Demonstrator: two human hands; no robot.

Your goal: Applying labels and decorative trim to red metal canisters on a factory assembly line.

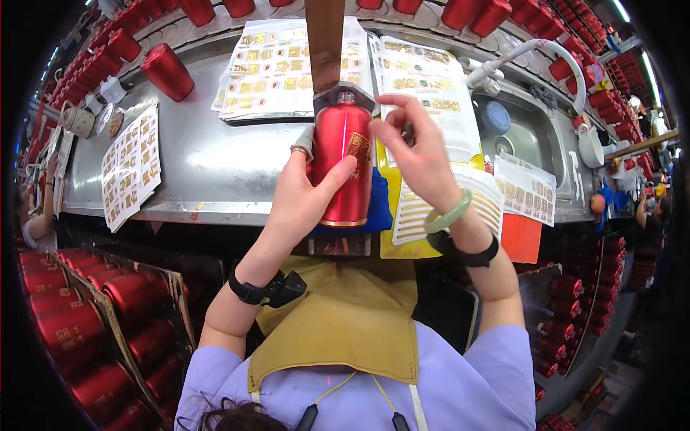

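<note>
Your left hand (305,190) wraps the red bottle (343,161) from its left side, thumb laid across the front of the body and fingers curled behind, so the hand is closed firmly on the bottle. The bottle stands upright at the near edge of the steel bench (208,161), resting on a blue pad (379,208), with its neck seated under a brown vertical post (325,39) that rises out of the top of the view. Your right hand (417,151) is at the bottle's upper right; its fingertips are pressed against a gold label (359,145) on the bottle's front face, the remaining fingers curved and spread above it. A pale green bangle (447,213) and a black band sit on the right wrist, and a black wrist device (267,289) is strapped to the left. Behind the bottle lie sheets of gold labels (277,68); another label sheet (131,167) lies at the left of the bench. A spare red bottle (167,71) lies on its side at the far left. A sink (528,133) with a white tap is set to the right. Boxes of red bottles (86,323) stand beside you at lower left.
</note>
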